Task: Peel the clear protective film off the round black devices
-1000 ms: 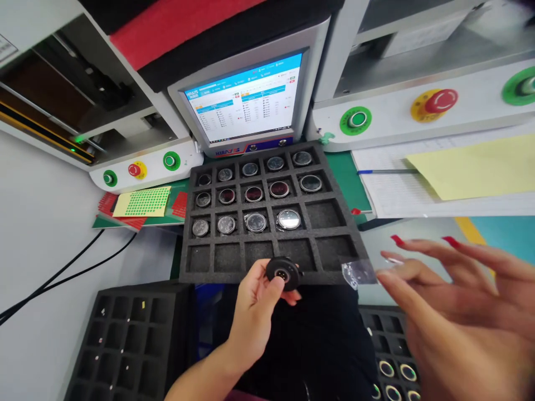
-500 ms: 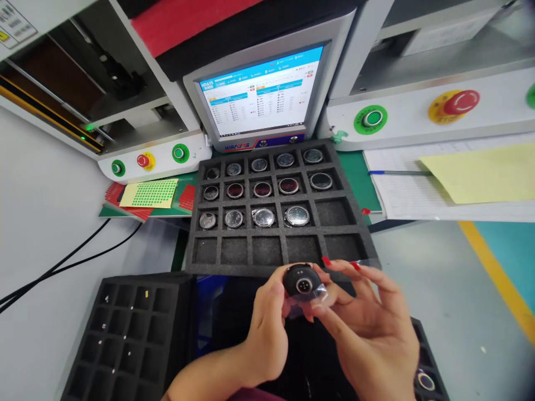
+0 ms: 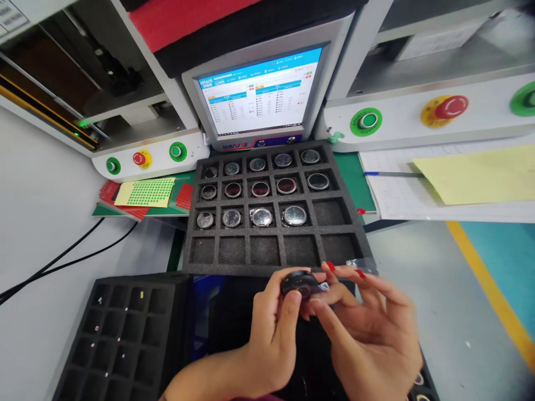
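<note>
My left hand [image 3: 273,328] is closed around a black round smartwatch body [image 3: 296,278], thumb pressed on its back, which is tilted up toward me. A piece of clear film [image 3: 321,288] sticks out from the watch's right side. My right hand [image 3: 371,328] has its thumb and a finger pinched at that film, with the other fingers raised and curved. Another bit of clear film [image 3: 363,266] shows by the raised fingertips. Just beyond both hands lies a grey foam tray [image 3: 246,272] with several round watches [image 3: 295,215] in its pockets; the front row holds none.
Behind the tray stands a monitor [image 3: 259,100], between machines with green buttons [image 3: 368,120] and red stop buttons [image 3: 453,107]. A foam tray stack [image 3: 121,328] is at lower left. Papers [image 3: 388,195] lie to the right, a green-dot sticker sheet [image 3: 150,192] to the left. Another tray sits partly behind my right hand.
The watch has tipped so its back shows less, and my left thumb has moved onto it. My right hand has shifted slightly right. The view has moved a little.
</note>
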Motion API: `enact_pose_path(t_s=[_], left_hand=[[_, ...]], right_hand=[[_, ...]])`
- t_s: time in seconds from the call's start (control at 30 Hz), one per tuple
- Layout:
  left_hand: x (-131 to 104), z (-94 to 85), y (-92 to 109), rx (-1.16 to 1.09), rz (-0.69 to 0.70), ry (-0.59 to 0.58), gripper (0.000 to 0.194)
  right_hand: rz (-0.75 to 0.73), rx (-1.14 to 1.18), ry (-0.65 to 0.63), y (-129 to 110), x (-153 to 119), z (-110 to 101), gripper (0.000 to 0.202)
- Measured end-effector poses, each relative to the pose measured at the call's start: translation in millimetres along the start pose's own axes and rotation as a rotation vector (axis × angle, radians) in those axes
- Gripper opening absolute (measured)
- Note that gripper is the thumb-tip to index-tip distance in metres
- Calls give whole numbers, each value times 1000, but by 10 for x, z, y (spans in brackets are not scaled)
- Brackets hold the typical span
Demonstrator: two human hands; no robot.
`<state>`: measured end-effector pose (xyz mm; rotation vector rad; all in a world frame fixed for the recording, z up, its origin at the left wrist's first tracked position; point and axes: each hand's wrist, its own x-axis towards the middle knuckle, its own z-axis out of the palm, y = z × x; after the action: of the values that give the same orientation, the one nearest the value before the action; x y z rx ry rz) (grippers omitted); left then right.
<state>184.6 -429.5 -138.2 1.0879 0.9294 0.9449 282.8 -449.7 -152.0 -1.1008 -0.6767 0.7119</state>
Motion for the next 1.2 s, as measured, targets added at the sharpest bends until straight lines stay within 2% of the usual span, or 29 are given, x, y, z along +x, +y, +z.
enact_pose_path(t_s=[0.13, 0.2, 0.3, 0.43, 0.57, 0.63, 0.73, 0.83, 0.9, 0.97, 1.07, 1.2], left_hand=[[-16, 18, -7, 40, -6, 39, 25], [-21, 32, -9, 38, -5, 34, 26], [-16, 37, -7, 36, -40, -2, 27], [81, -17, 85, 187, -61, -4, 27], [340, -90, 302, 437, 13, -113, 18], [508, -113, 388, 531, 44, -162, 14], [783, -128, 409, 747, 193, -158, 9], [1093, -104, 299, 1027, 509, -147, 10], [1296, -44, 185, 1188, 733, -202, 12], [1459, 54, 72, 1333, 877, -280, 14], [1596, 226, -49, 1535, 915, -379, 23], [1659, 356, -116, 1670, 839, -440, 28]], right_hand=[[-226, -194, 70, 102, 20, -41, 71], [-266, -218, 59, 181, 40, -60, 74], [-262, -192, 58, 296, 91, -80, 65], [-238, -170, 176, 342, 190, -158, 48], [-246, -161, 329, 238, 258, -301, 40], [-205, -134, 424, 174, 274, -365, 39], [-139, -135, 518, 126, 291, -439, 39], [-144, -176, 539, 144, 310, -494, 40], [-161, -211, 528, 166, 323, -523, 40], [-176, -243, 507, 176, 335, -552, 41], [-188, -241, 464, 145, 347, -595, 39], [-168, -263, 397, 63, 354, -628, 40]])
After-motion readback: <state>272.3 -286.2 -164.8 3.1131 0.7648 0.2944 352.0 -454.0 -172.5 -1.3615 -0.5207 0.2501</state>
